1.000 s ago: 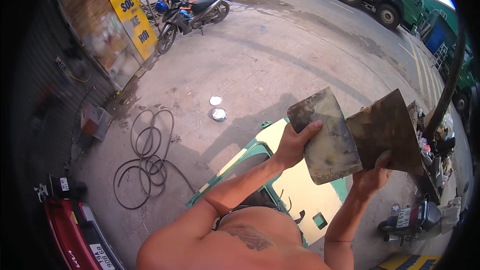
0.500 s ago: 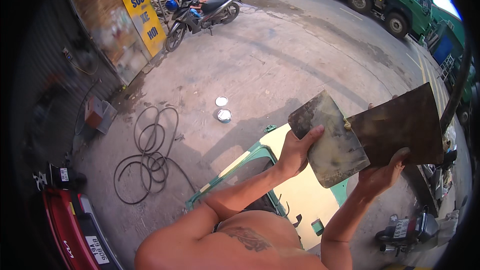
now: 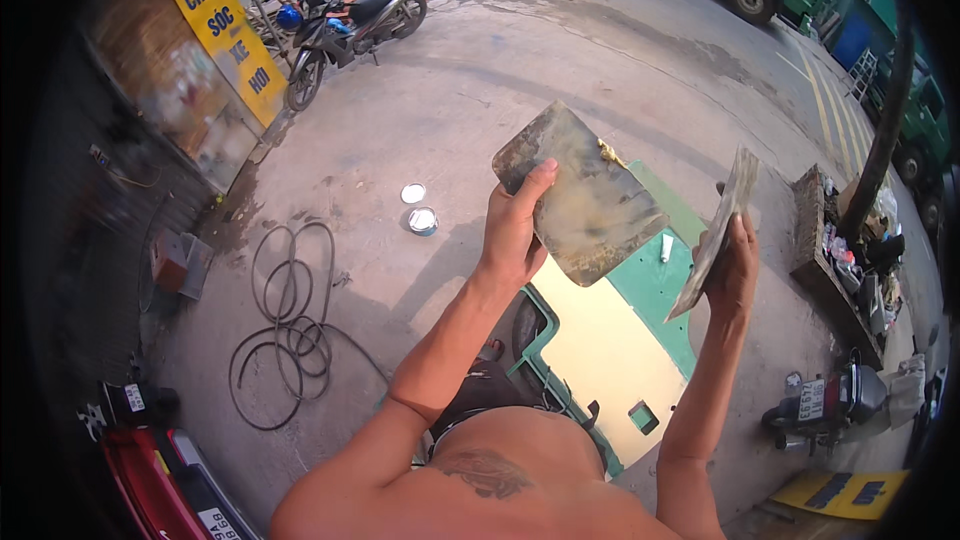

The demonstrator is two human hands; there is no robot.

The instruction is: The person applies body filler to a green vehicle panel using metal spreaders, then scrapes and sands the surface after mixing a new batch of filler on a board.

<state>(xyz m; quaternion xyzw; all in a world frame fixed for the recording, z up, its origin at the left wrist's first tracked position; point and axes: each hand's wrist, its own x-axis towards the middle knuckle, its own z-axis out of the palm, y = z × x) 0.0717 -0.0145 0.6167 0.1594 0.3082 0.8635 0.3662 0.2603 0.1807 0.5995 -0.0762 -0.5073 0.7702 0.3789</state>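
Note:
My left hand grips a flat putty-smeared plate by its left edge, thumb on top. The plate is dark at the edges, with pale streaks across its face and a small yellowish lump of putty at its far edge. To the right, my right hand is closed around a second thin plate, turned nearly edge-on, so its faces hardly show. The two plates are apart. Beneath them lies a vehicle door panel, green with a large cream-coloured area. A small white tube rests on its green part.
An open can and its round lid stand on the concrete ahead. A coiled black hose lies to the left. Motorbikes and a red car are parked around. A rubbish-filled planter stands at right.
The plates, which overlapped, are now apart. My left hand has moved left and up; my right hand has turned its plate from face-on to nearly edge-on. The whole view has shifted.

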